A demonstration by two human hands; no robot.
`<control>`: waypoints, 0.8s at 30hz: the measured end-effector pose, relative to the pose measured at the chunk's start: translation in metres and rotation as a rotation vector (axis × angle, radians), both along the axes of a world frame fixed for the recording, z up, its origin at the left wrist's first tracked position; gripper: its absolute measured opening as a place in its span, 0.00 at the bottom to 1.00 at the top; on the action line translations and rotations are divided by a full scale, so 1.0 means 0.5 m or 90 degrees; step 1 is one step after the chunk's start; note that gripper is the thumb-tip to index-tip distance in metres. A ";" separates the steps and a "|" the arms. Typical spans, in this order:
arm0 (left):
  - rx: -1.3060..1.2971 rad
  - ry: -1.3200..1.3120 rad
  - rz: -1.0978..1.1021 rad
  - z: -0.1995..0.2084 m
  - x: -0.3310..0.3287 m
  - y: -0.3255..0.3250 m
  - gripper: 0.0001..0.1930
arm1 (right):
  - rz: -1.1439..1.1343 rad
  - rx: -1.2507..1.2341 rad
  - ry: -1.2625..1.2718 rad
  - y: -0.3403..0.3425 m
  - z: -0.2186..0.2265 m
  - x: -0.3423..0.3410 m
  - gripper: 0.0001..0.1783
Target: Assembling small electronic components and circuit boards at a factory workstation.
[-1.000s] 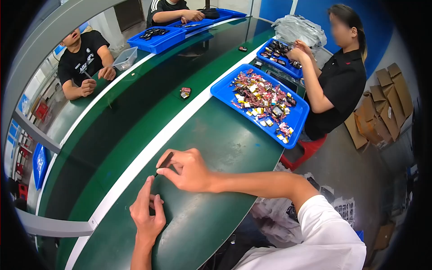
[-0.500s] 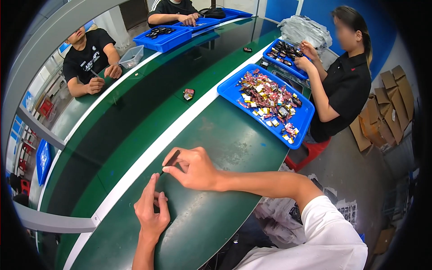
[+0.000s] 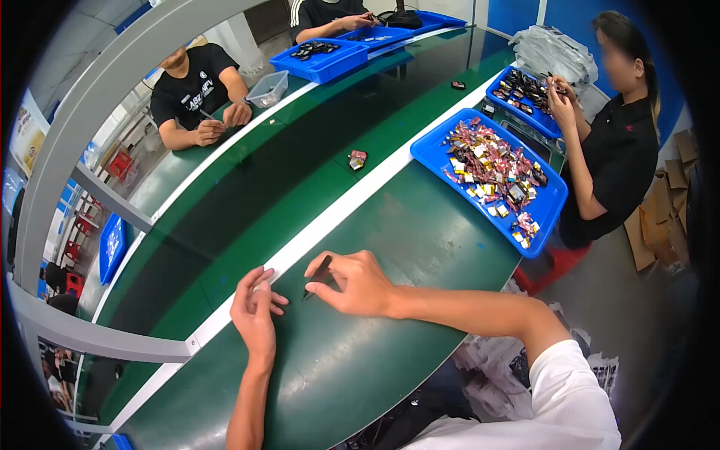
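My right hand [image 3: 358, 283] holds a pair of dark tweezers [image 3: 320, 271] between thumb and fingers, their narrow tip pointing down toward the green tabletop [image 3: 390, 352]. To its left, my left hand [image 3: 256, 311] is raised over the table beside the white strip, fingers loosely bent and apart. Nothing shows in the left hand, and a gap separates it from the tweezers. Beyond my right hand stands a blue tray [image 3: 427, 147] heaped with small battery-like parts [image 3: 491, 165] in silver, yellow and reddish wrapping.
One small part [image 3: 358, 159] lies on the dark green belt, and a black piece [image 3: 458, 85] lies farther along. A co-worker at right handles black parts over a blue tray [image 3: 551, 124]. Two people sit across, near a blue bin [image 3: 322, 69]. A grey frame [image 3: 97, 351] curves at left.
My left hand has drawn back from the tweezers, its fingers no longer at their tip. The view has shifted, so the scene sits farther right. The right co-worker's hands have risen.
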State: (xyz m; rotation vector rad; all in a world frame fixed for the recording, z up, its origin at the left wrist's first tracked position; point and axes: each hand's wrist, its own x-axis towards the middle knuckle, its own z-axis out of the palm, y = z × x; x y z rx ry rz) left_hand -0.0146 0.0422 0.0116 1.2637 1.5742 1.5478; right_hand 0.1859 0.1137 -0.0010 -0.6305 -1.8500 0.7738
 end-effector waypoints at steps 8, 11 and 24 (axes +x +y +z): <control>-0.058 0.257 -0.195 0.082 0.044 0.301 0.13 | 0.010 -0.071 -0.035 0.002 0.002 0.019 0.09; 0.056 0.476 -0.208 0.083 0.091 0.413 0.11 | 0.019 -0.047 -0.001 0.002 -0.002 0.005 0.11; 0.001 0.814 -0.295 0.054 0.216 0.557 0.10 | 0.049 -0.090 -0.035 0.008 0.017 0.014 0.09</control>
